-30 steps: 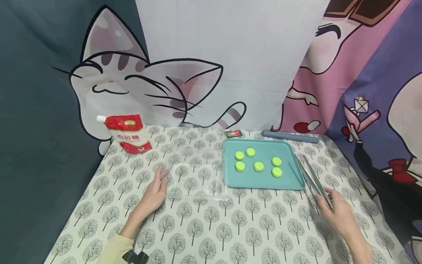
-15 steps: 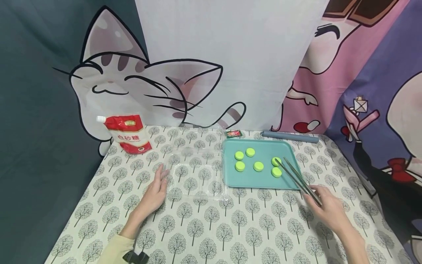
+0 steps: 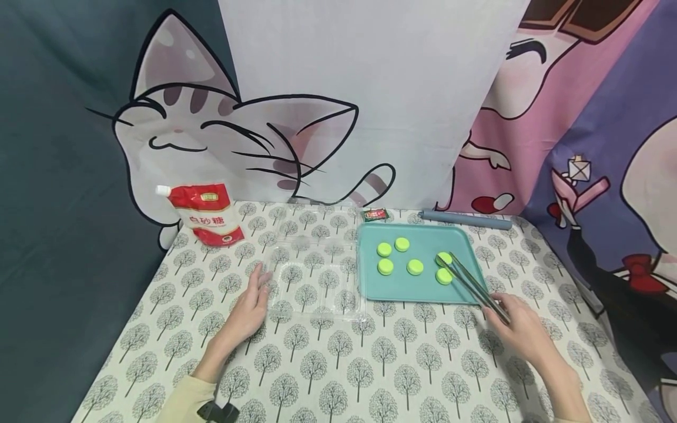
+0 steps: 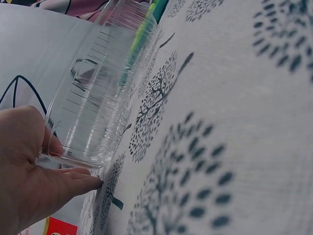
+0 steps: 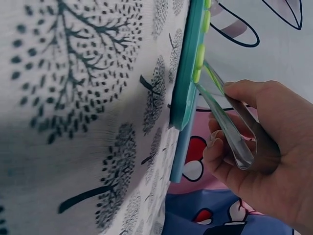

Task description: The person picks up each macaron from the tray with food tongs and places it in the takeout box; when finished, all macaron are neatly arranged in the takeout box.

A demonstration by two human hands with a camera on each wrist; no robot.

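My left hand (image 3: 251, 304) rests against the left side of a clear plastic box (image 3: 317, 279), its fingers fairly straight. In the left wrist view, the fingers (image 4: 73, 183) touch the end of the box near the tablecloth. My right hand (image 3: 520, 326) grips metal tongs (image 3: 478, 289) by their bent end. The tong arms reach over a teal tray (image 3: 402, 291), with the tips on either side of a green macaron (image 3: 443, 257). Whether they touch it is hard to tell. Another macaron (image 3: 443, 276) lies just in front, and several more (image 3: 415, 267) sit further left on the tray.
A red and white sugar pouch (image 3: 208, 214) with a white cap stands at the back left. Behind the tray lie a small green and red packet (image 3: 375, 215) and a grey-blue rod (image 3: 465, 220). The box's clear lid (image 3: 319, 223) lies towards the backdrop.
My right hand has brought the tongs left, from beside the tray to over it, and their tips have come to the rear right macaron. My left hand has stayed at the box.
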